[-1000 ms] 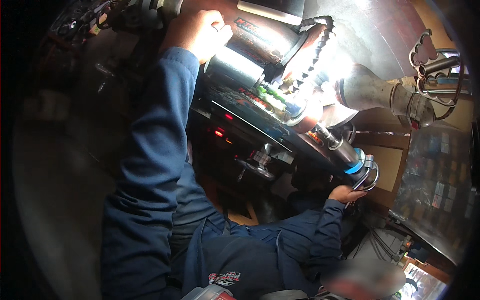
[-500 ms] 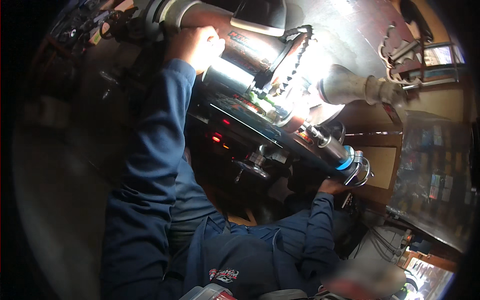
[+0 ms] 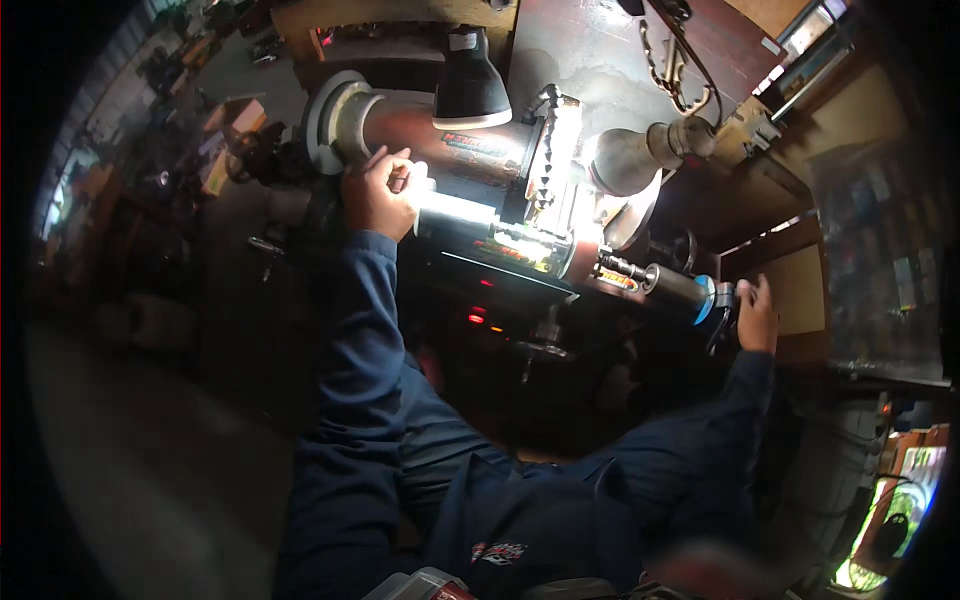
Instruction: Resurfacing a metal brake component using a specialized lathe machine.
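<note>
A bench machine with a long spindle stands before me. My left hand (image 3: 383, 195), fingers curled, is against the left end of a shiny metal cylinder (image 3: 455, 218); what lies inside its fingers is hidden. Right of the cylinder, a reddish-brown round part (image 3: 583, 257) sits under bright light. Farther right is a dark tailstock-like barrel (image 3: 675, 288) with a blue ring (image 3: 707, 299). My right hand (image 3: 758, 318) is beside a small metal clamp (image 3: 726, 294) at the barrel's end, thumb and a finger raised and apart; whether it touches the clamp I cannot tell.
A large brown drum housing (image 3: 430, 130) lies behind the cylinder, with a black lamp head (image 3: 470, 90) above. A grey bell-shaped lamp (image 3: 625, 160) hangs near the bright area. Below the machine is a handwheel (image 3: 542, 350). A plastic-covered rack (image 3: 880, 250) stands at the right.
My right hand has risen from below the barrel to beside its right end. My left hand stays at the cylinder's end, its fingers less tightly closed. The view has shifted.
</note>
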The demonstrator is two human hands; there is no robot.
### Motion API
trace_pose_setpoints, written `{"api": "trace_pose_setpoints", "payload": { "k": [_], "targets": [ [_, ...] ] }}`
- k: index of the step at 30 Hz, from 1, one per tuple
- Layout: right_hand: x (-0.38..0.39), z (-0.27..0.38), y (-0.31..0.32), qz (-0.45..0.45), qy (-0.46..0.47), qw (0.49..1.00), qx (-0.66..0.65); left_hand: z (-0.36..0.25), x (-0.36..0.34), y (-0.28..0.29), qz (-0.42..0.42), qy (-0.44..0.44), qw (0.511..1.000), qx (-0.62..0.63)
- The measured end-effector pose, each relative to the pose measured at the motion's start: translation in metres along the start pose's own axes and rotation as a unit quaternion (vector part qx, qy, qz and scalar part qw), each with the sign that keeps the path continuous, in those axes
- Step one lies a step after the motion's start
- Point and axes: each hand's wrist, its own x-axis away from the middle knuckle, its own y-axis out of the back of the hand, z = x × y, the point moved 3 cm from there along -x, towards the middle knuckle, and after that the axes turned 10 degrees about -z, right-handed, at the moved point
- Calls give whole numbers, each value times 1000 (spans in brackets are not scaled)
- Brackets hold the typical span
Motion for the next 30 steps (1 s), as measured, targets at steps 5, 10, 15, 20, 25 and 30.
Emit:
{"api": "trace_pose_setpoints", "payload": {
  "k": [5,10,15,20,25,30],
  "targets": [
    [35,-23,-13,-121,92,988,15,12,3,1,109,259,950,139],
    [97,-47,-26,-153,14,963,-219,47,5,-10,121,248,940,200],
    [69,80,30,-69,342,932,-101,64,-4,-11,180,339,862,331],
    [44,126,0,110,442,883,112,78,0,-17,284,389,779,403],
    [34,128,-15,191,401,893,69,92,-2,-6,187,419,716,526],
    [22,122,-9,218,390,894,38,62,7,-30,239,496,629,549]
  ]
}}
